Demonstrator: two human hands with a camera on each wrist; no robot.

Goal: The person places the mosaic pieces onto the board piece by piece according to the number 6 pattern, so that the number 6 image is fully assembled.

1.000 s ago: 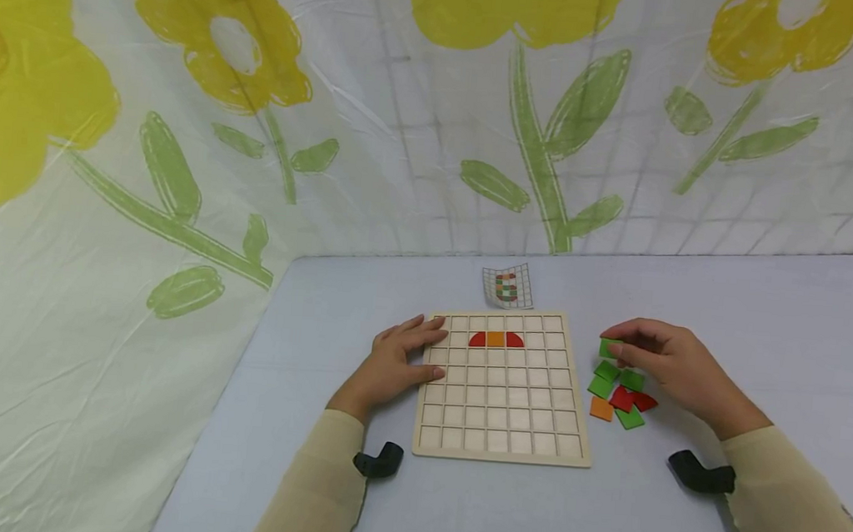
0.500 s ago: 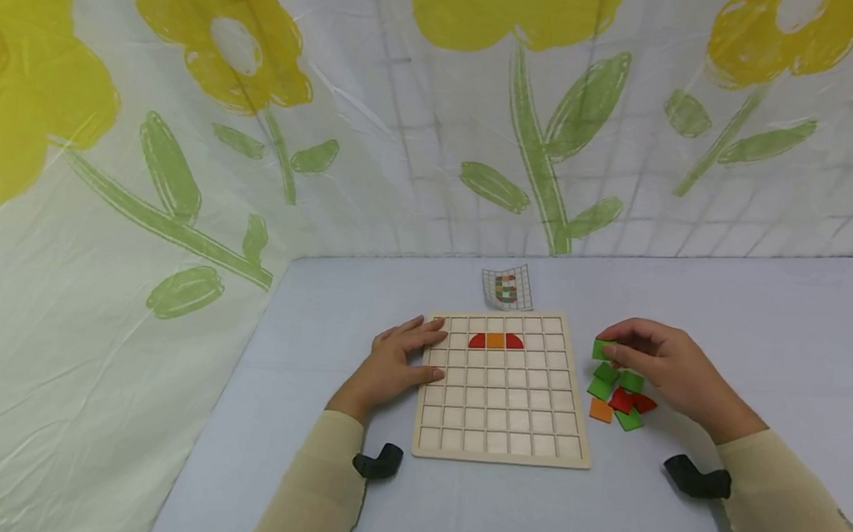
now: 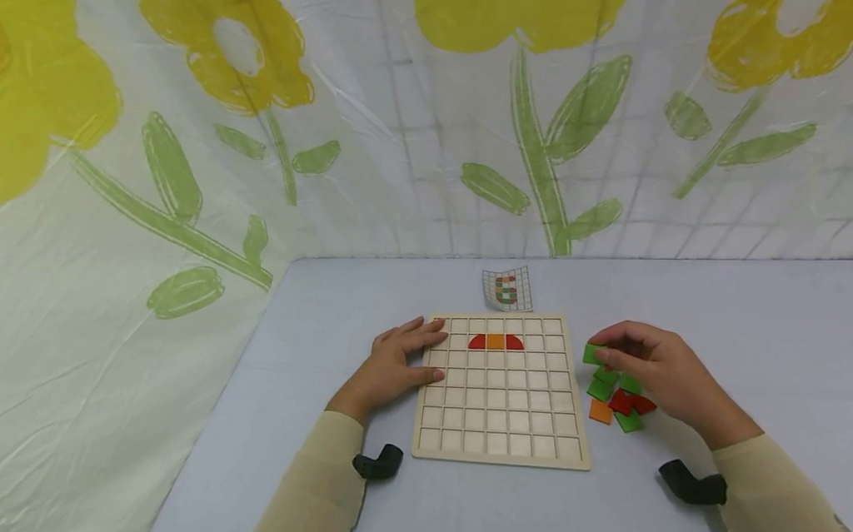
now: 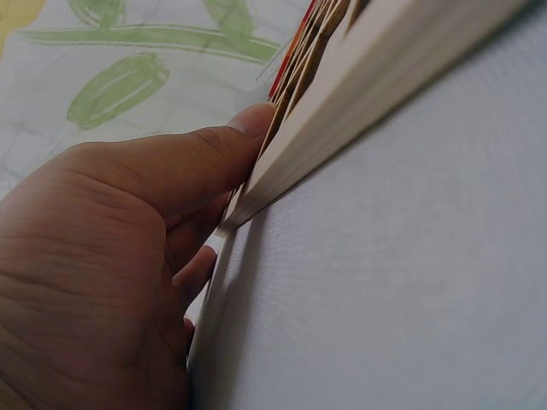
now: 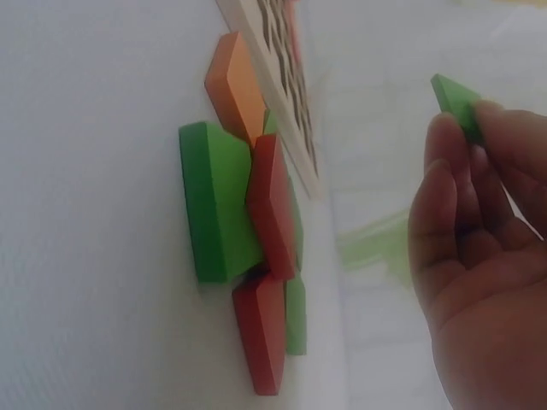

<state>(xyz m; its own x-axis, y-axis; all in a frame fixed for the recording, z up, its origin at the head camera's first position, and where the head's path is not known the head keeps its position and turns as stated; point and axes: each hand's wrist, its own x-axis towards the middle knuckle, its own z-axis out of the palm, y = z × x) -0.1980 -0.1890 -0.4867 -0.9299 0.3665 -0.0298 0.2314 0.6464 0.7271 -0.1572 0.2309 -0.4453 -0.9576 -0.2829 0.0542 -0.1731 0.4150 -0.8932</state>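
A green square tile (image 3: 592, 354) is pinched between the thumb and fingers of my right hand (image 3: 652, 363), raised above the loose tiles. In the right wrist view the same green tile (image 5: 457, 98) shows at the fingertips. My left hand (image 3: 392, 363) rests on the left edge of a wooden grid board (image 3: 502, 457), its fingers spread. Up close in the left wrist view, the thumb (image 4: 201, 162) lies on the board's rim (image 4: 342, 111). Near the top of the grid, an orange square (image 3: 495, 341) sits between two red quarter-round tiles (image 3: 477, 342).
Right of the board lies a pile of green tiles (image 3: 601, 389), red tiles (image 3: 621, 402) and an orange tile (image 3: 600, 411). Behind the board stands a small gridded pattern card (image 3: 507, 289). A flowered curtain (image 3: 407, 131) hangs at the table's back edge.
My right hand has shifted slightly left toward the board, carrying the green tile with it. The left hand and the board have stayed in place.
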